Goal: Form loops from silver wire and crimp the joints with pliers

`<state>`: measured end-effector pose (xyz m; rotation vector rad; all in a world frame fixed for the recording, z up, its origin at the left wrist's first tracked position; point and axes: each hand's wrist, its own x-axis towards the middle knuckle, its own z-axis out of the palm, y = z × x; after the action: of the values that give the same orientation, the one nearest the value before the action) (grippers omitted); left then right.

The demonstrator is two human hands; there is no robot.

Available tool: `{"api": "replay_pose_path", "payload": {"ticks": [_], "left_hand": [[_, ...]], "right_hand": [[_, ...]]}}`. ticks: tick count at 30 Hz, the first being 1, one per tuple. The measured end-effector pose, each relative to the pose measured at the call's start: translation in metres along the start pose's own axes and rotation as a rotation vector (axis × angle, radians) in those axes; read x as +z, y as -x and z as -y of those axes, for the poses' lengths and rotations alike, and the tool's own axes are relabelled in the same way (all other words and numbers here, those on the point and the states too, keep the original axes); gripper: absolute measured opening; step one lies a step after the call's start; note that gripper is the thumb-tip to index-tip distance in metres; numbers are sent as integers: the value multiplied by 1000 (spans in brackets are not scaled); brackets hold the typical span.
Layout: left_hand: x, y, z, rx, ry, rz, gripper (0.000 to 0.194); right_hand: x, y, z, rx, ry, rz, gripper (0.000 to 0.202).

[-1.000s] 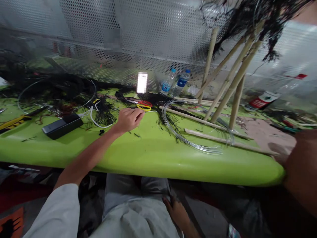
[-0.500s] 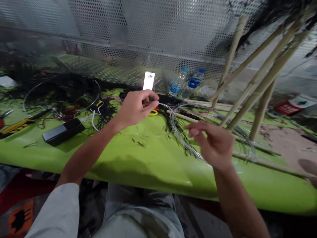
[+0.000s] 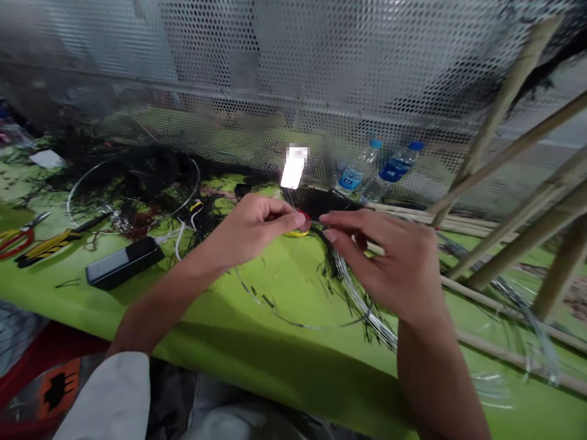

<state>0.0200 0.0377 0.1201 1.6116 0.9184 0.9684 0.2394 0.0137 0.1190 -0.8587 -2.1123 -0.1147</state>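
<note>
Thumb and forefinger of my left hand are pinched on a thin silvery wire, whose end is too fine to follow. My right hand faces it a short gap away, its thumb and forefinger also closed around what looks like the same wire. Under both hands a loose loop of wire curves across the green table cover. A coil of clear or silvery wire lies beneath my right hand, partly hidden by it. Behind the fingertips sits a red and yellow round item, partly covered.
A lit phone leans by the perforated metal panel. Two water bottles stand right of it. Bamboo poles rise at right. A black box, yellow-black pliers, red-handled scissors and a wire hoop are at left.
My right hand has moved up and left, close to my left hand, and its fingers have closed. A loop of wire now lies below the hands. The view has shifted left.
</note>
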Motion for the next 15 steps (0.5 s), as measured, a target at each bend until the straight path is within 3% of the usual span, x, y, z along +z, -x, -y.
{"api": "replay_pose_path", "payload": {"ticks": [4,7,12,15], "left_hand": [[3,0,0,-83,128,50,20],[3,0,1,-105,167,98,28],[2,3,-1,-98,190,140,30],[3,9,-5,-60,157,108,26]], "right_hand": [[2,2,-2,-302,342,-45,26],[4,2,-2,-455,438,-102,28],[7,1,-10,-562,453,-186,27],[9,1,-13,-621,445,-237,28]]}}
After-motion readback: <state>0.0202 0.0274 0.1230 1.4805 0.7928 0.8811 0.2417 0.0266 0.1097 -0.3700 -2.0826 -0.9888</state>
